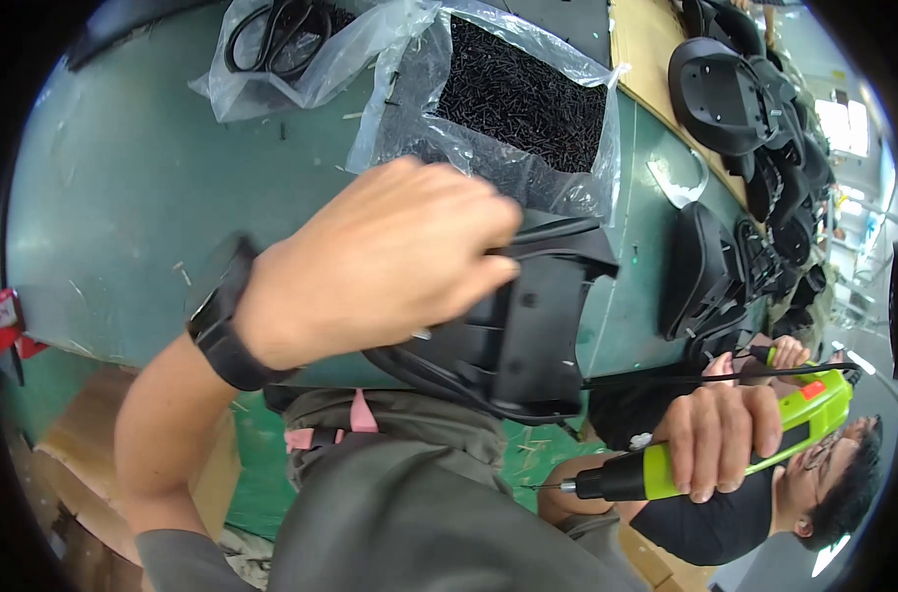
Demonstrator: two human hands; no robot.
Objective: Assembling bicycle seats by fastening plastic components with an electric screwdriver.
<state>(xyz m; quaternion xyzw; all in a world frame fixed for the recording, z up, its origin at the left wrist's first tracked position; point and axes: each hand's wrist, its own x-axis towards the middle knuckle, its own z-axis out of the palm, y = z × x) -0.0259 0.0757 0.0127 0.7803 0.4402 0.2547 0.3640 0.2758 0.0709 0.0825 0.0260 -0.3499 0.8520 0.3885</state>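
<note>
My left hand (pixel 390 257), with a black watch (pixel 222 321) on its wrist, is above a black molded plastic part (pixel 538 335) at the table's front edge. Its fingers are curled and slightly blurred; what they hold, if anything, is hidden. That hand covers part of the black piece, which has ribs, holes and a curved bar. At the lower right, my right hand (pixel 720 434) wraps round a green and black electric screwdriver (pixel 656 474). The thin bit points left, apart from the plastic part. A black cable runs from the tool's rear end.
Behind the part, a clear plastic bag (pixel 612 138) lies open, full of small black screws (pixel 523 94). Another bag (pixel 242 89) with black cord is at far left. Black molded shells (pixel 706 271) pile up along the right. A co-worker (pixel 706 528) sits close at right. A cardboard box (pixel 94 434) stands below left.
</note>
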